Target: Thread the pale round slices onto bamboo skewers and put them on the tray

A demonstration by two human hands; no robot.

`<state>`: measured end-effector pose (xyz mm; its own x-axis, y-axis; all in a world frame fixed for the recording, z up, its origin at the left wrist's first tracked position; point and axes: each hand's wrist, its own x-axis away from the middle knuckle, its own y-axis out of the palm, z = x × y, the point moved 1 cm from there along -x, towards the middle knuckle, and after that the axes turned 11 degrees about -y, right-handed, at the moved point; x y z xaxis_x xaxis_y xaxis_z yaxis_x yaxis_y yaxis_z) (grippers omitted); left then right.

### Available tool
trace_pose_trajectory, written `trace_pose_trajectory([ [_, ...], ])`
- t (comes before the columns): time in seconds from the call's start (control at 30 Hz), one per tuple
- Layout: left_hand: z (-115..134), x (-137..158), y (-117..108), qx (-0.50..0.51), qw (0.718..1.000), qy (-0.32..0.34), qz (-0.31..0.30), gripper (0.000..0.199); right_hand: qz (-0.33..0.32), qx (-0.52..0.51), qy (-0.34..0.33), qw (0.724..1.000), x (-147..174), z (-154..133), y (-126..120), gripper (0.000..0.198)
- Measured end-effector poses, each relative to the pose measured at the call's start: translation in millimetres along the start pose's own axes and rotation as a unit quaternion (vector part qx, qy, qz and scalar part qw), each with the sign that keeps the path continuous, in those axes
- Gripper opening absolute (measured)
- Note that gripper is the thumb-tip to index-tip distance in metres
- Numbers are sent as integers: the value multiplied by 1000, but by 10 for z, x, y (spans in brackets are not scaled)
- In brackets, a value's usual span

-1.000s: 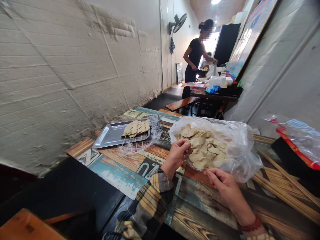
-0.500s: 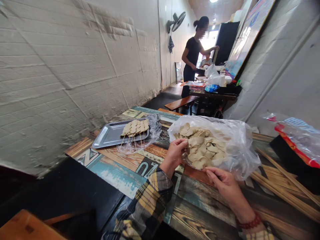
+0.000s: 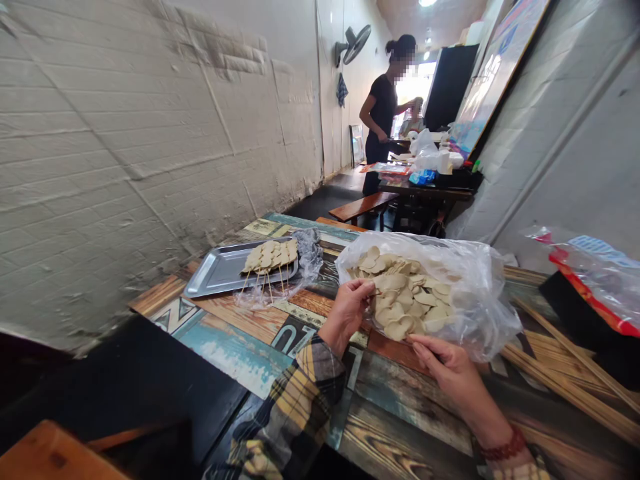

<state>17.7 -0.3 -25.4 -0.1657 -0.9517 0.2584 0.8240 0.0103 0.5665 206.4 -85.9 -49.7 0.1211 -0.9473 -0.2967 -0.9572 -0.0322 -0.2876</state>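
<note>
Thin beige oval slices point(image 3: 415, 310) lie heaped in the mouth of a clear plastic bag point(image 3: 483, 300) on the table. At the heap's left edge, my left hand point(image 3: 347, 310) is closed, its thumb and fingers pinching a beige slice. My right hand point(image 3: 447, 363) is closed in a pinch by the near edge of the heap; whatever is between its fingertips is too small to make out. To the left, skewered beige slices point(image 3: 270, 255) rest on a metal tray point(image 3: 220, 267), their thin sticks pointing toward me over the rim.
Crumpled clear plastic point(image 3: 307, 257) lies by the tray's right end. Loose bamboo skewers point(image 3: 560, 380) are on the right of the patterned table point(image 3: 240, 353), near a black box point(image 3: 575, 313) with red-edged packaging. Farther back, a person point(image 3: 383, 107) stands beside another table, with someone else behind.
My hands stay nearly in place, the right shifting very slightly. In the background, the standing person's raised arm has drawn back to the left.
</note>
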Motion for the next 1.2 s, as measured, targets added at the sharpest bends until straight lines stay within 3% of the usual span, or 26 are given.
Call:
trace_pose_trajectory([
  [1.2, 0, -30, 9, 53, 997, -46, -21, 28, -18, 62, -55, 996, -17, 8, -94, 30],
])
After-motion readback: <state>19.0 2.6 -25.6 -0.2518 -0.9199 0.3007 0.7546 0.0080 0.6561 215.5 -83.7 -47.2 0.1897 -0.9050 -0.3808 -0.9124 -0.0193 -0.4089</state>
